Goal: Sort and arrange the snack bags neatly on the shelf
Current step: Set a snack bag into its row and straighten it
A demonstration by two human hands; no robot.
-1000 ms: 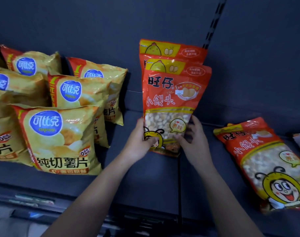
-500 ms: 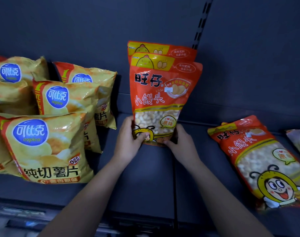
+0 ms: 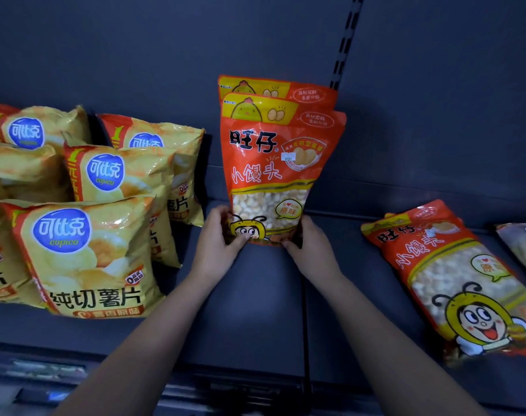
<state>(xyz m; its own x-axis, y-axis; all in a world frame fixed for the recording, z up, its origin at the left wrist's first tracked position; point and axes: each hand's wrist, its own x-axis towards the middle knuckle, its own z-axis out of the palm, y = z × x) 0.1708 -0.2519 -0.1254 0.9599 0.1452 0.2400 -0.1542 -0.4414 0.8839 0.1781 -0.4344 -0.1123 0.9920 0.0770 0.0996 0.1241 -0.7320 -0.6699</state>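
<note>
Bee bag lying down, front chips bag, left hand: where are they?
lying bee bag (image 3: 454, 283), head view, on its clear window.
front chips bag (image 3: 60, 231), head view, on the blue logo.
left hand (image 3: 216, 246), head view, on its back.

yellow chip bags (image 3: 84, 253): six in view, overlapping, some cut off at the left edge
red snack bags (image 3: 273, 175): three
grey bag (image 3: 523, 247): one, partly out of view
hands: two, left hand (image 3: 216, 244) and right hand (image 3: 312, 250)
</note>
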